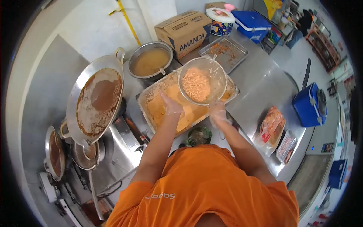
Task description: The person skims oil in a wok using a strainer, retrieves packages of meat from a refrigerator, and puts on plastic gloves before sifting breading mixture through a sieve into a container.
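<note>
A round mesh sieve [210,98] is tilted over a metal tray [145,120], with orange-coated crumbly bits [196,84] lying inside it. My right hand [218,111], in a clear plastic glove, is closed at the near side of the sieve, on its handle. Orange-tan flour [155,108] covers much of the tray. Low over the flour, left of the sieve, is my left hand [172,105], also gloved; its fingers look apart and nothing shows in it.
To the left stands a large wok [72,109] of brown oil. Behind the tray are a pot of cloudy liquid [151,62], a cardboard box [185,32] and a crumb-strewn metal tray [242,53]. Bagged raw meat [272,125] lies right, near a blue cooler [308,106]. A person [303,22] stands far back.
</note>
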Available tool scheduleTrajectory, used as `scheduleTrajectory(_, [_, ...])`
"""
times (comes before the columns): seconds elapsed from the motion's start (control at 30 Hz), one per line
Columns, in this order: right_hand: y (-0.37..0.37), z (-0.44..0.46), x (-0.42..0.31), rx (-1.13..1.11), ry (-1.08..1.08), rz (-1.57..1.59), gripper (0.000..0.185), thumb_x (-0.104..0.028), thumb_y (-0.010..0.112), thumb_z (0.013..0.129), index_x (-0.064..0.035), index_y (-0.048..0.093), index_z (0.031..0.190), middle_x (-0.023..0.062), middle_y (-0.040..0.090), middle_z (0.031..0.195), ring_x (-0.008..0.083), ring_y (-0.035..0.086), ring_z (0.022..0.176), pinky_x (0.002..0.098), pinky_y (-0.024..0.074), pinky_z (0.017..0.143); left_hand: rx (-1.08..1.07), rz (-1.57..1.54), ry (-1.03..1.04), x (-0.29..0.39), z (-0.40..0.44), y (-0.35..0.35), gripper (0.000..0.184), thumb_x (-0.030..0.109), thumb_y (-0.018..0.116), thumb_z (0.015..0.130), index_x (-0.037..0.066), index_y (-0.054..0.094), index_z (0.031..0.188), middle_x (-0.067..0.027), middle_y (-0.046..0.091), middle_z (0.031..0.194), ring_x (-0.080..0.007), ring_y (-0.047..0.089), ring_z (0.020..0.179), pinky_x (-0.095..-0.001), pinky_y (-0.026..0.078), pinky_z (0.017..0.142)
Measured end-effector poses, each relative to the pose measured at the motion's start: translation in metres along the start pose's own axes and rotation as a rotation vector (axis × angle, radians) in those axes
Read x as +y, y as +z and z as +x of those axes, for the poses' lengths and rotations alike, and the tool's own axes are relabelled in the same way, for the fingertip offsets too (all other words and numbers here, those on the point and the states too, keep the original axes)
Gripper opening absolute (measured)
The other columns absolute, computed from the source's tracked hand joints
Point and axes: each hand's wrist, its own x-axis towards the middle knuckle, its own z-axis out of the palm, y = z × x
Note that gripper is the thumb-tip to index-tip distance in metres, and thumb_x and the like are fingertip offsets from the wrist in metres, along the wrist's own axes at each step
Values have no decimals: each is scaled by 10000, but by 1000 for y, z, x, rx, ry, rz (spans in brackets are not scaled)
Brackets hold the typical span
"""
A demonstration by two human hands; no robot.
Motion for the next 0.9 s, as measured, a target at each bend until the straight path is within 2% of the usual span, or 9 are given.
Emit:
scheduleTrajectory(0.03, [8,3,11,25,-14,-39,326,-229,513,859,61,661,844,311,646,939,418,648,903,466,506,792,126,70,39,1,-10,4,946,790,267,861,149,180,1551,-103,200,1601,-301,158,1477,-499,92,1187])
scheduleTrajectory(0.07, [-10,-7,-5,-28,-525,-681,281,-181,514,854,35,688,820,278,668,898,377,676,866,462,526,775,133,46,44,-1,-2,-7,946,790,267,861,149,180,1551,-103,200,1601,-301,158,1477,-499,92,1187])
scheduleTrajectory(0.27, [-9,-16,-12,1,-390,-560,255,-160,504,862,9,690,819,233,680,850,367,683,832,451,536,755,260,145,-79,-3,9,-24,987,807,275,847,120,179,1549,-127,142,1612,-301,171,1469,-464,93,1192])
scheduleTrajectory(0.37, [-13,-5,-11,-29,-186,-266,253,-167,511,864,7,685,805,229,684,851,364,683,822,448,536,748,-122,-4,-134,-6,24,-44,1010,821,270,833,120,164,1552,-115,83,1624,-305,173,1467,-457,57,1191])
scheduleTrajectory(0.5, [26,35,67,119,-351,-129,242,-181,510,845,19,617,759,151,603,667,219,589,593,386,458,543,178,76,-167,5,-2,-20,1006,821,297,826,123,209,1545,-125,166,1607,-305,190,1458,-472,86,1184])
scheduleTrajectory(0.57, [-5,14,22,-59,-719,-866,237,-164,491,840,20,618,765,153,604,678,205,576,594,382,446,532,145,99,-269,6,-8,-23,1011,819,312,823,120,208,1545,-126,176,1604,-300,191,1458,-479,92,1183])
scheduleTrajectory(0.67, [31,37,74,153,-359,-163,220,-154,509,844,15,634,782,189,642,728,267,624,627,396,476,563,230,186,-13,6,7,-25,1052,836,328,803,119,163,1554,-130,172,1607,-308,178,1463,-488,73,1182])
scheduleTrajectory(0.77, [5,-4,7,-110,-384,-775,216,-189,543,855,-9,659,824,224,680,846,326,667,704,410,508,606,-20,3,-268,-6,39,-64,1077,842,346,788,134,101,1562,-110,101,1622,-295,142,1477,-495,28,1181])
scheduleTrajectory(0.9, [8,20,40,-11,-229,-266,221,-255,600,846,-57,689,886,228,688,963,359,691,824,420,539,692,200,184,-113,16,-5,-24,1028,796,371,825,150,65,1564,-107,62,1626,-251,108,1488,-470,45,1188])
